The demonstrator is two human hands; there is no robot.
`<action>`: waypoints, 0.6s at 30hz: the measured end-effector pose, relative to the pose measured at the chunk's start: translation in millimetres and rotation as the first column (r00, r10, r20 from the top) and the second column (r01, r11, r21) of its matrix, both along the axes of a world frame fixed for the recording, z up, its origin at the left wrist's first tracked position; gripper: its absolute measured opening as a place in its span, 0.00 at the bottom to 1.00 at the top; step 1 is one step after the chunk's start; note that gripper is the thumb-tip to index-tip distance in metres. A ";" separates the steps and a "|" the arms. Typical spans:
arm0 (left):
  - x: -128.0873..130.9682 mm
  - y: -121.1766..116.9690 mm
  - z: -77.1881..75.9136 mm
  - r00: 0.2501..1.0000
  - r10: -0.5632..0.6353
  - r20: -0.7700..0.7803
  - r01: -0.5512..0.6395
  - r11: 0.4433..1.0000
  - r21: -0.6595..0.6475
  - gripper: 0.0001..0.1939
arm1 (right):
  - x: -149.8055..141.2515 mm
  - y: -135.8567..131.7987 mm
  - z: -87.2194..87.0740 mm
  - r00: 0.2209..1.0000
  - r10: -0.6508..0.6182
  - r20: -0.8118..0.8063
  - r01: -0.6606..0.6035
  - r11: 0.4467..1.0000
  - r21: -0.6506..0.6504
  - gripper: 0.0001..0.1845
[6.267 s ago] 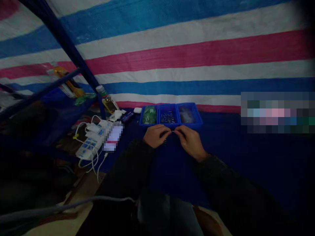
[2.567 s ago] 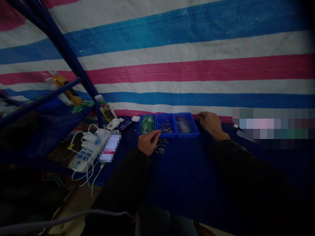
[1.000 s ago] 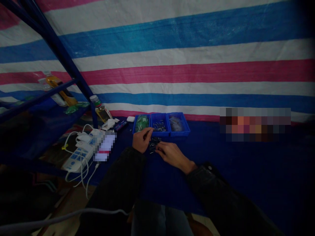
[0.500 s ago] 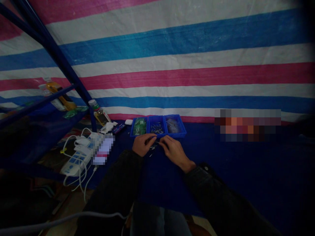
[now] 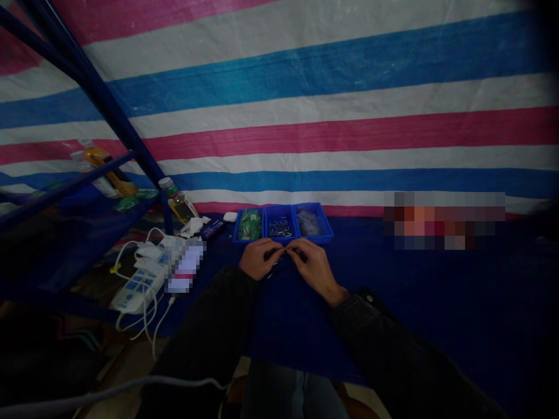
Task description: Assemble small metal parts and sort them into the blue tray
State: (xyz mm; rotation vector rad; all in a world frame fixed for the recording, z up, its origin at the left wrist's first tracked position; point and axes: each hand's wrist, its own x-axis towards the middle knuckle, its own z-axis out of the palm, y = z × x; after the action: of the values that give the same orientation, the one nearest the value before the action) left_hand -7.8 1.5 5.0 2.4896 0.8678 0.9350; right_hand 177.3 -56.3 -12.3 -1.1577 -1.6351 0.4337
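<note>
My left hand [image 5: 258,259] and right hand [image 5: 315,269] pinched a tiny metal pin [image 5: 286,249] between them, just below the near edge of the divided blue tray [image 5: 279,240]. The blue tabletop [image 5: 393,291] stretched rightward beneath the striped tarp wall [image 5: 332,116].

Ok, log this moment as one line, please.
left hand: fingertips touching right hand's | right hand: held item too small to tell | blue tray: just ahead, metal pins in middle compartment
</note>
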 end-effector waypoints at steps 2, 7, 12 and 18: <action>0.8 -1.1 -0.9 1.000 -0.002 -0.016 0.002 1.000 0.009 0.11 | 0.1 0.2 0.6 1.000 0.010 -0.005 -0.010 1.000 0.004 0.08; 1.6 -2.3 -3.3 1.000 -0.023 -0.008 0.023 1.000 -0.010 0.11 | 0.4 0.4 -0.4 0.999 0.030 -0.020 -0.030 0.999 0.021 0.09; 1.6 -2.5 -3.4 1.000 -0.016 0.016 0.017 1.000 -0.025 0.12 | 0.0 -0.4 -0.7 1.000 -0.003 0.009 0.004 1.000 -0.011 0.10; 1.0 -1.8 -2.6 1.000 -0.019 0.025 0.020 0.999 -0.028 0.11 | -1.0 1.3 -3.9 0.999 -0.025 0.032 0.026 0.999 -0.019 0.10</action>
State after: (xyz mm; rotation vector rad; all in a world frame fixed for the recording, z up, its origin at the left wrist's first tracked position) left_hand -6.7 -0.3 2.4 2.4532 0.8420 0.9385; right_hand 176.4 -55.0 -16.2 -1.2042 -1.6451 0.4179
